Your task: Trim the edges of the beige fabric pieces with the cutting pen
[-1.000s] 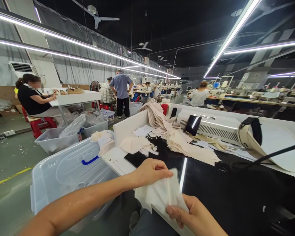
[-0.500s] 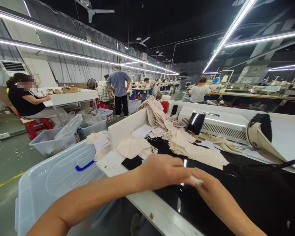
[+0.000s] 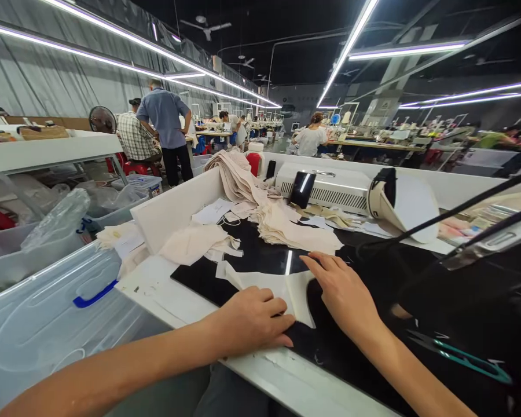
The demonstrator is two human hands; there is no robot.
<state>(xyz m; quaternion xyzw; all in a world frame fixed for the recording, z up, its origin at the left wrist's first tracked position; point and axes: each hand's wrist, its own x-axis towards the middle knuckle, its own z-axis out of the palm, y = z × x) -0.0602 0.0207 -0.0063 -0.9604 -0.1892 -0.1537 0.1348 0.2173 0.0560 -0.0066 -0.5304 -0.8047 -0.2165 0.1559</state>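
Note:
A pale cream fabric piece (image 3: pixel 282 288) lies on the black shiny board in front of me. My left hand (image 3: pixel 256 318) rests on its near left part, fingers loosely bent and the thumb apart. At the piece's right end is my right hand (image 3: pixel 342 284), open, its fingers stretched out and its fingertips by the upper right corner. Beyond them a stack of cream fabric pieces (image 3: pixel 293 226) lies across the board, and more cut cloth (image 3: pixel 195 243) is heaped to the left.
Teal-handled thread snips (image 3: pixel 473 356) lie at right, near black cables (image 3: pixel 451 214). A white vented machine (image 3: pixel 330 188) and a phone-like black slab (image 3: pixel 303 189) stand at the back. A lidded plastic bin (image 3: pixel 47 324) is at left. Several people work beyond.
My hands were together in the air above the board, with something small and white between them; now they are apart and down at the fabric piece. The view has turned right.

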